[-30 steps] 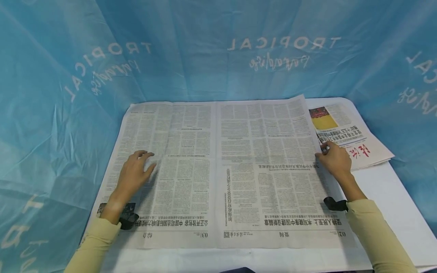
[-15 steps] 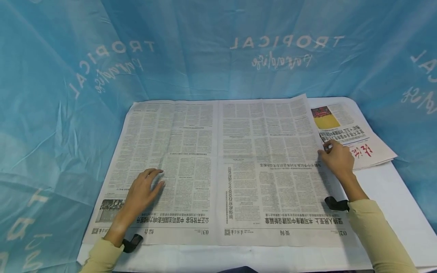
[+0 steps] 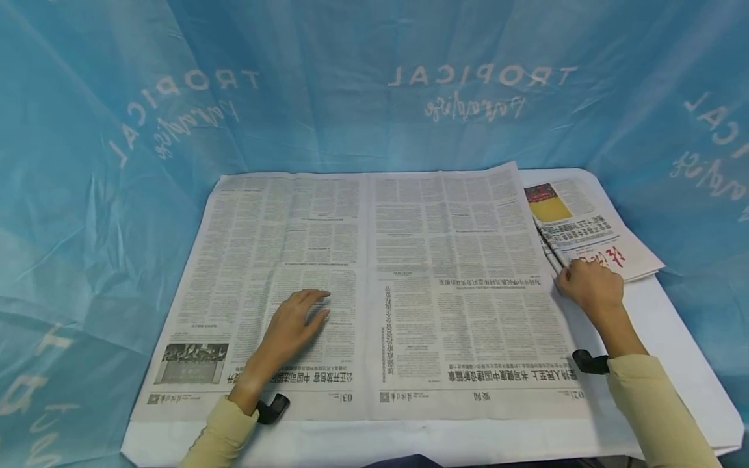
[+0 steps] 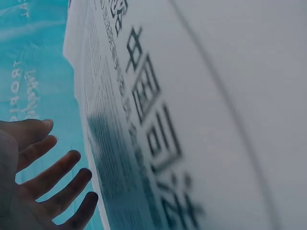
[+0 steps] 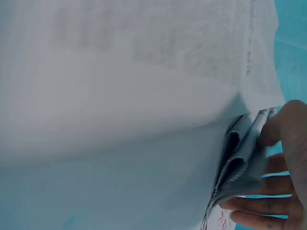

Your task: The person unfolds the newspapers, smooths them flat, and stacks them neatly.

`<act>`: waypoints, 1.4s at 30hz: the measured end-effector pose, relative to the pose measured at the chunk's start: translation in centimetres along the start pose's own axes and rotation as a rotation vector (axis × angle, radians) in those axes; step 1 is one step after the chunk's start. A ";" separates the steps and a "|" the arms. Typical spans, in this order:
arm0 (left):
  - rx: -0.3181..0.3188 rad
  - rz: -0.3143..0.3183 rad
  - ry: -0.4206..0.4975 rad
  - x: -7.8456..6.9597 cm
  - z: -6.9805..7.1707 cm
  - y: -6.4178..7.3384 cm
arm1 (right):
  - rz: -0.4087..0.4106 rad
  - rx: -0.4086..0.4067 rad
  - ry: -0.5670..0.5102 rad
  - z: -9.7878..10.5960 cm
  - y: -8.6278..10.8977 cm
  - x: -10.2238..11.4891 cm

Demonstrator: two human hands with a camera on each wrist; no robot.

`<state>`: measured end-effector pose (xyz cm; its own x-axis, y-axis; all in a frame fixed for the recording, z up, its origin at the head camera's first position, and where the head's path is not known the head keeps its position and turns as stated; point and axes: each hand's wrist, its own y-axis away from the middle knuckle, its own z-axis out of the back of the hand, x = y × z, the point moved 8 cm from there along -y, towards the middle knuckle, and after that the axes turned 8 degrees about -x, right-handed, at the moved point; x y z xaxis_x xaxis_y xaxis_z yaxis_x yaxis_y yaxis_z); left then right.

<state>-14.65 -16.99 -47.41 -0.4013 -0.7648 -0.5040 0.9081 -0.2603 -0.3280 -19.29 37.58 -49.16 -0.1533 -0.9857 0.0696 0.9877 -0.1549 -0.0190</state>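
Note:
A newspaper (image 3: 468, 325) lies spread flat, its two pages side by side and the print upside down to me. Over its left page hovers my left hand (image 3: 292, 325), fingers loosely spread and holding nothing; the left wrist view shows those fingers (image 4: 60, 194) apart from the paper. At the right, my right hand (image 3: 593, 289) grips the near left corner of a folded newspaper (image 3: 582, 227) with red lettering and a yellow picture. In the right wrist view its layered folded edge (image 5: 235, 160) bulges between thumb and fingers, beside the spread sheet's edge.
The white table (image 3: 661, 364) shows along the front and right. A blue curtain (image 3: 374, 123) printed with white lettering hangs behind and at both sides. Black straps with small dark devices (image 3: 273, 409) sit at both wrists.
My left hand has moved right and toward me over the left page, uncovering its photo. My right hand has shifted from the spread sheet's edge onto the folded newspaper, lifting its left edge.

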 end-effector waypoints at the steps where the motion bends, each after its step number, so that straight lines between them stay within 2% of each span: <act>1: 0.007 -0.006 0.011 -0.2 -0.2 -0.2 | 0.010 -0.007 0.004 0.1 0.1 0.1; 6: 0.052 -0.036 0.055 -0.9 -1.2 -1.2 | 0.013 -0.095 -0.002 0.8 0.5 0.3; 9: 0.076 -0.034 0.095 -1.3 -1.8 -1.8 | 0.006 -0.186 -0.020 1.4 0.9 0.5; 12: 0.095 -0.002 0.169 -1.5 -2.4 -2.3 | 0.028 -0.355 -0.053 2.5 1.7 1.0; 17: 0.120 0.051 0.287 -2.1 -3.4 -2.8 | 0.136 -0.663 -0.137 4.9 4.1 2.8; 21: 0.133 0.076 0.375 -2.9 -4.2 -3.2 | 0.238 -0.788 -0.176 6.3 6.1 4.7; 27: 0.180 0.128 0.529 -3.4 -5.8 -4.4 | 0.349 -0.876 -0.216 7.3 8.5 7.1; 34: 0.208 0.192 0.741 -3.5 -6.6 -6.0 | 0.501 -0.941 -0.248 7.7 10.3 10.7; 38: 0.236 0.214 0.786 -4.3 -7.4 -6.4 | 0.582 -0.966 -0.267 8.1 11.4 12.8; 42: 0.249 0.247 0.789 -4.7 -8.4 -6.5 | 0.655 -0.987 -0.285 8.3 12.2 14.9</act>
<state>-19.66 -6.75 -49.63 -0.0707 -0.2078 -0.9756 0.9429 -0.3330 0.0026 -9.26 21.57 -40.08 0.5006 -0.8654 -0.0232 0.4101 0.2606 -0.8740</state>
